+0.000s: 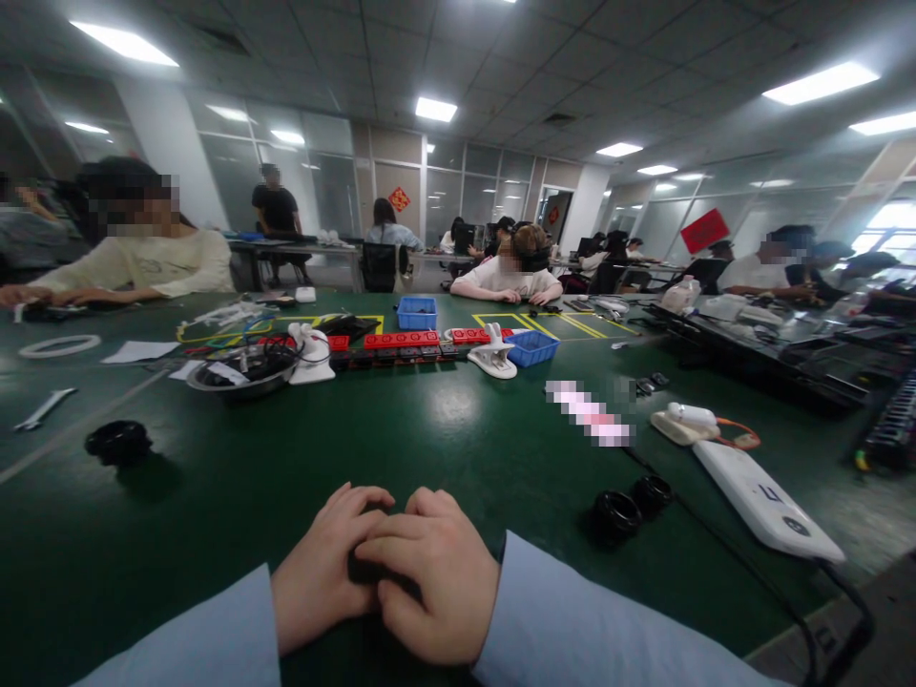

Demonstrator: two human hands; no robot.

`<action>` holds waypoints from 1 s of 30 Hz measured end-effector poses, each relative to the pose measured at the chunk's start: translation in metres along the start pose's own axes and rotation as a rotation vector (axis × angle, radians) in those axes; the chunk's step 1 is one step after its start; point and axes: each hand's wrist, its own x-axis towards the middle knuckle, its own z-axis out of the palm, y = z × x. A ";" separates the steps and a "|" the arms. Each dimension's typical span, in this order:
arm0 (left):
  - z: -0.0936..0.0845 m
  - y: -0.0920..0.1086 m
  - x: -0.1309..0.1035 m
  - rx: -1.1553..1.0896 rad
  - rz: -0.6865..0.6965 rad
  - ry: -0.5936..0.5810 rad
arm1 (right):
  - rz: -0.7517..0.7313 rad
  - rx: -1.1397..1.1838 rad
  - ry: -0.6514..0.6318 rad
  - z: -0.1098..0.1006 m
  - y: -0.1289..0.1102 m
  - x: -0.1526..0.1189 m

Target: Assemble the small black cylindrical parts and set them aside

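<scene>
Close together over the green tabletop (pixel 458 439), my hands meet at the near edge of the view. My left hand (pixel 322 563) has its fingers curled towards my right hand (pixel 447 577), whose fingers bend over and touch it. Between them shows a dark patch (pixel 364 570), perhaps a small black piece, mostly hidden by the fingers. To the right stand two black ring-shaped parts, one nearer (pixel 616 515) and one just behind it (pixel 653 493). Another black round part (pixel 118 443) sits far to the left.
A white power bank (pixel 765 501) with a black cable lies at right. An open-end wrench (pixel 44 410) lies left. Across the table stand a round metal tray (pixel 236 389), white clips (pixel 493 355), red blocks (pixel 401 340) and blue baskets (pixel 417 313). A person (pixel 508 272) sits opposite.
</scene>
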 end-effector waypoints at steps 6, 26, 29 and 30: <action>0.000 0.002 -0.001 -0.005 -0.003 0.038 | -0.101 -0.040 0.017 0.006 -0.003 -0.005; -0.001 -0.002 -0.003 -0.020 -0.023 0.013 | 0.169 -0.095 0.001 0.004 0.034 0.002; -0.001 -0.003 -0.004 -0.010 -0.023 0.013 | 0.196 -0.045 0.053 0.000 0.028 0.003; -0.001 -0.003 -0.004 -0.003 -0.024 0.014 | 0.199 -0.036 0.067 0.000 0.025 0.003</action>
